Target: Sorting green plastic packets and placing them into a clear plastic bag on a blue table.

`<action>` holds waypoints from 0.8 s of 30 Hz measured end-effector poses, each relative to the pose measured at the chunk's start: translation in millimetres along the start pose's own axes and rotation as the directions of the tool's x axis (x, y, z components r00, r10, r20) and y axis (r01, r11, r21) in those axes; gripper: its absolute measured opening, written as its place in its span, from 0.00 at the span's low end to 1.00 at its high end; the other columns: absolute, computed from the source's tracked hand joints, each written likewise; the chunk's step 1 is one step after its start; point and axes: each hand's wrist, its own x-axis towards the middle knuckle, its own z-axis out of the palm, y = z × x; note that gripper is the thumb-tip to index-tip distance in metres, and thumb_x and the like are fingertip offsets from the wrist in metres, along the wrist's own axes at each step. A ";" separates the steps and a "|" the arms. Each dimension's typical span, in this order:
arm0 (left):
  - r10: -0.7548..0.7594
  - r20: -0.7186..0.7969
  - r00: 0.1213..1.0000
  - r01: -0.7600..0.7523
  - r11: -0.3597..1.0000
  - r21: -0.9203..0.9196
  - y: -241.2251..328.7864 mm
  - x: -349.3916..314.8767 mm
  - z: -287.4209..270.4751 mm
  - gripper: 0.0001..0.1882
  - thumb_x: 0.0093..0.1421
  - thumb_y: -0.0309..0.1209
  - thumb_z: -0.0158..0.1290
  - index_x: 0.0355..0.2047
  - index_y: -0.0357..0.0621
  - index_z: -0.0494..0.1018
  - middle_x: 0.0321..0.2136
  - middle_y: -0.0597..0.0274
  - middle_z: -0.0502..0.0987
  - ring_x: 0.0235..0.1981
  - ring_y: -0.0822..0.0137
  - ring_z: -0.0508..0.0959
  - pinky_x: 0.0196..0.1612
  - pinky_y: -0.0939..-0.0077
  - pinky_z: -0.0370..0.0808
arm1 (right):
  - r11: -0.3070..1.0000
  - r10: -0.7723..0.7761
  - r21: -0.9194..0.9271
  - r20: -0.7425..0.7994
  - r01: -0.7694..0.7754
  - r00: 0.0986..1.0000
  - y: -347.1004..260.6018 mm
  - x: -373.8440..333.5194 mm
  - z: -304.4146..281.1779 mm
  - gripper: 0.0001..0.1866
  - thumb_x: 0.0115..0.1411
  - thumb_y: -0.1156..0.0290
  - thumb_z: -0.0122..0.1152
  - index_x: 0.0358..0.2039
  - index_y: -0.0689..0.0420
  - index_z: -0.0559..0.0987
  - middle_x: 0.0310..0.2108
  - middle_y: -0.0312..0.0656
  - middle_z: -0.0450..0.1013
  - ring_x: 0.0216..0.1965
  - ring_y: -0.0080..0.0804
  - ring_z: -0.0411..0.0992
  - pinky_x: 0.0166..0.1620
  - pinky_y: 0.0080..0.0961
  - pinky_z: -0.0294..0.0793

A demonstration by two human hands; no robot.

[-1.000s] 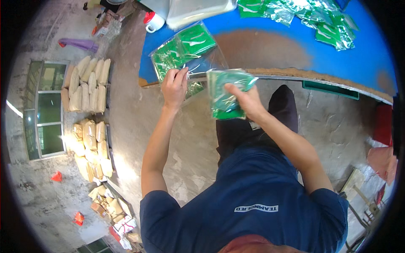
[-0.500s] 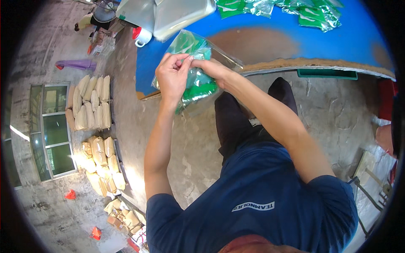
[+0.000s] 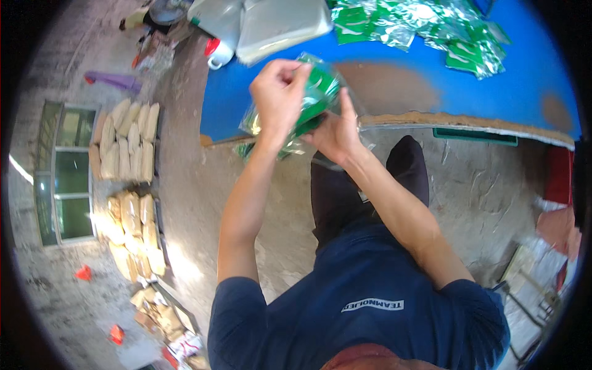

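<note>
Over the near edge of the blue table (image 3: pixel 231 105), both hands are on a clear plastic bag with green packets (image 3: pixel 317 89) in it. My left hand (image 3: pixel 277 98) is closed, thumb and fingers pinched at the bag's upper left side. My right hand (image 3: pixel 339 132) grips the bag from its lower right, thumb on top and fingers beneath. Crinkled clear film spreads around the packets, and part of it hangs below my left wrist. How many packets are inside cannot be made out.
Stacked clear plastic bags (image 3: pixel 283 28) lie on the table beside a white bottle with a red cap (image 3: pixel 219 52). Several green packets (image 3: pixel 465 55) are spread at the far right. Brown sacks (image 3: pixel 126 142) stand on the left. A green tray (image 3: pixel 475 135) shows under the table edge.
My hands have moved right with the bag. The right hand has turned from pinching beside the left to gripping the bag's lower right side. The whole view has shifted slightly.
</note>
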 end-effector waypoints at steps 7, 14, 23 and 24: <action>0.160 0.093 0.983 -0.161 0.987 0.007 -10.4 -13.9 10.3 0.26 0.54 0.31 0.66 0.51 0.39 0.70 0.43 0.57 0.75 0.39 0.66 0.77 0.43 0.71 0.74 | 0.881 -0.197 -0.436 0.020 0.186 0.980 -28.7 5.9 2.0 0.21 0.68 0.53 0.51 0.54 0.54 0.71 0.51 0.37 0.72 0.51 0.31 0.71 0.57 0.38 0.69; -0.490 0.556 0.672 0.599 0.800 -0.020 -126.2 5.1 -68.7 0.41 0.63 0.50 0.55 0.66 0.33 0.58 0.63 0.49 0.65 0.66 0.60 0.62 0.68 0.69 0.57 | 0.902 -0.008 -0.433 -0.035 -0.008 0.999 -32.9 21.0 11.0 0.26 0.67 0.57 0.53 0.61 0.56 0.67 0.59 0.44 0.68 0.60 0.40 0.66 0.63 0.50 0.61; -0.500 0.493 0.712 0.552 0.832 0.046 -108.7 2.8 -52.8 0.30 0.61 0.39 0.60 0.59 0.36 0.70 0.50 0.54 0.77 0.49 0.66 0.76 0.54 0.71 0.71 | 0.939 0.088 -0.326 -0.085 -0.112 0.992 -6.1 47.5 -1.2 0.19 0.70 0.59 0.49 0.57 0.54 0.69 0.55 0.45 0.70 0.59 0.43 0.66 0.57 0.62 0.64; -0.461 0.533 0.709 0.561 0.827 -0.031 -106.5 8.7 -43.8 0.28 0.60 0.37 0.60 0.57 0.35 0.71 0.47 0.55 0.79 0.46 0.68 0.78 0.51 0.72 0.73 | 0.907 0.035 -0.419 -0.033 -0.045 0.999 -7.8 51.9 -11.8 0.20 0.70 0.59 0.50 0.57 0.56 0.69 0.53 0.46 0.71 0.58 0.43 0.67 0.56 0.61 0.65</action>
